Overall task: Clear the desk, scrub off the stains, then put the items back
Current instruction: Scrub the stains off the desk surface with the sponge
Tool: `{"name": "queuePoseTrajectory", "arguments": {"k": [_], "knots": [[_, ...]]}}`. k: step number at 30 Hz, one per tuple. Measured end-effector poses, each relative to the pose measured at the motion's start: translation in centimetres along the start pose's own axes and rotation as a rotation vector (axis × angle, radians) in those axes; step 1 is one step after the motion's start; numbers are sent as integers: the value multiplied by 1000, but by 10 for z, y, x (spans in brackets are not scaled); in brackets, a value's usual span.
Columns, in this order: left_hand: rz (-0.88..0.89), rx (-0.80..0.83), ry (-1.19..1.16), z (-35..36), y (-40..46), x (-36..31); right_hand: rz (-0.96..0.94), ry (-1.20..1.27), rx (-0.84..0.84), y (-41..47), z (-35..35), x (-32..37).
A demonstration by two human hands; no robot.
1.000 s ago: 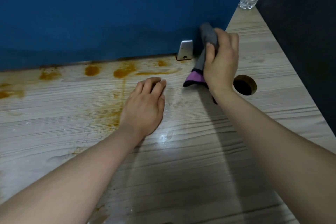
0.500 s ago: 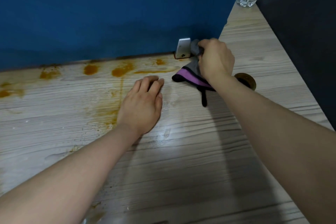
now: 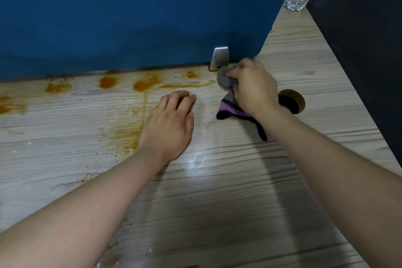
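office cubicle | shown by blue partition panel (image 3: pixel 130 13) top, metal bracket (image 3: pixel 220 58), cable hole (image 3: pixel 291 101) in wood-grain desk (image 3: pixel 217 202)

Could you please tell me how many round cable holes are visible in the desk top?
1: the cable hole lies just right of the right hand, partly covered by its wrist. Others may lie outside the view.

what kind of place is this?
Likely an office cubicle desk: wood-grain desktop with a cable hole, a blue partition bracketed to it, and orange stains being scrubbed.
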State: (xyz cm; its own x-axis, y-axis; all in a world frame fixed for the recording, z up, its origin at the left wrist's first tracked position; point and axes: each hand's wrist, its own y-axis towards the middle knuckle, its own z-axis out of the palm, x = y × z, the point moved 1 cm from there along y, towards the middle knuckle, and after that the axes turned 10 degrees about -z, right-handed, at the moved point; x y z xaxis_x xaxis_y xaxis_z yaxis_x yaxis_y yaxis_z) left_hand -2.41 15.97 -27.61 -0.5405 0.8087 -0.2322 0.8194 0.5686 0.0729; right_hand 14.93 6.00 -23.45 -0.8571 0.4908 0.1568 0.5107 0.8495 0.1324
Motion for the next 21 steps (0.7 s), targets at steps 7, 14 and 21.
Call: {"name": "queuePoseTrajectory", "arguments": {"k": [7, 14, 21], "knots": [[0, -12, -8, 1, 0, 1, -173, 69, -440, 14, 7, 20], [-5, -6, -3, -1, -1, -1, -184, -87, -75, 16, 17, 20], [-4, -11, -2, -2, -1, 0, -125, -231, 53, 11, 5, 15]]}}
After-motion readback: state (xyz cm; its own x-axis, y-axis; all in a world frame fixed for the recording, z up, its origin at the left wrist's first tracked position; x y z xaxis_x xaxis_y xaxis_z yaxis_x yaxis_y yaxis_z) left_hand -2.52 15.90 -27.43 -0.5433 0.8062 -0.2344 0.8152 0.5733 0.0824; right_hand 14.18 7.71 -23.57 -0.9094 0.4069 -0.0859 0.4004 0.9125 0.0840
